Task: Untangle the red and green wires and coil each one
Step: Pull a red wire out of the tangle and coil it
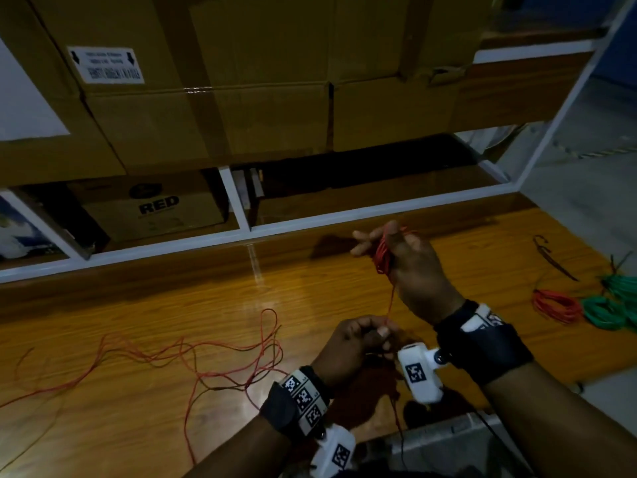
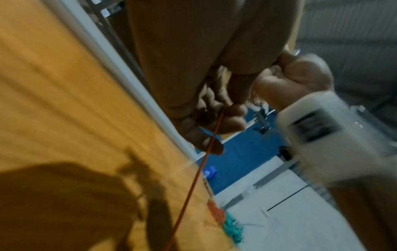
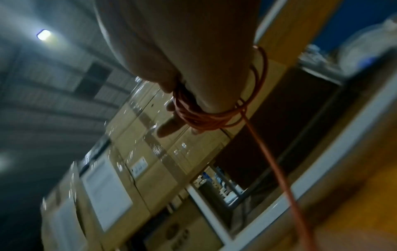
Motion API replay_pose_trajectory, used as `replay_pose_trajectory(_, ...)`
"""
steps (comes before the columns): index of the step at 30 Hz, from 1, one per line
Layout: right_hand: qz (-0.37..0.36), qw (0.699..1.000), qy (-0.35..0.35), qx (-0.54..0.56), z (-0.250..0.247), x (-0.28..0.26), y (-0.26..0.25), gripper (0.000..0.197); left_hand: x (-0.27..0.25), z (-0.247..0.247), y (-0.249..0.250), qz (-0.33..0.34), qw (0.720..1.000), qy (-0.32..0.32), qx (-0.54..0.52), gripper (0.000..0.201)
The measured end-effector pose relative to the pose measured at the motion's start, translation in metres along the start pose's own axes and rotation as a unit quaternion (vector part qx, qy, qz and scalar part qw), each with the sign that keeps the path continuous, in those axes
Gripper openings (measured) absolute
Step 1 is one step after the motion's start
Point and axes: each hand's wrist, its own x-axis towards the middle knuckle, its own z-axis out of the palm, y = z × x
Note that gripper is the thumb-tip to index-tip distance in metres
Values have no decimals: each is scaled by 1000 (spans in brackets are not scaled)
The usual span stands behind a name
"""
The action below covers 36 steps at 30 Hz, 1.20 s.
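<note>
Head view shows the red wire (image 1: 389, 298) running taut and near-vertical between your hands — its top wound in loops round your raised right hand (image 1: 410, 263), fingers pointing away toward the shelf. Your left hand (image 1: 351, 343) sits below, fingers curled and pinching the strand, while the slack sprawls leftward over the wooden table (image 1: 138, 305).

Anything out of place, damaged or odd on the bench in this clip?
Nothing looks damaged. The right hand has red wire wound round it, fed by the left hand. The loose red and dark strands sprawling across the wooden bench are untidy. Finished red coil and green coils lie at right.
</note>
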Motion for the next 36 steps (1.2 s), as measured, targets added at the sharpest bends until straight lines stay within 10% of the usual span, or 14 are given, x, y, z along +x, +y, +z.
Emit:
replay_pose_trajectory(3,-69,963,-7,-262,-14,4,18,33,6,2,-4,-5,1000,4,12,12)
replay_pose_trajectory(8,30,798,-159,-580,-43,5,25,57,13,-8,33,60,989,94,101,24)
replay_pose_trajectory(14,252,884,-305,-248,-33,7,3,75,18,-41,102,213,883,42,416,22)
replay_pose_trajectory(23,219,851,-438,190,-6,10,-22,46,22,-46,159,304,908,46,284,23)
replay_pose_trajectory(32,10,897,-63,437,16,55,-69,39,17,-27,101,220,960,107,134,37)
replay_pose_trajectory(36,-90,982,138,94,-5,85,-53,41,6,-36,78,182,940,128,259,36)
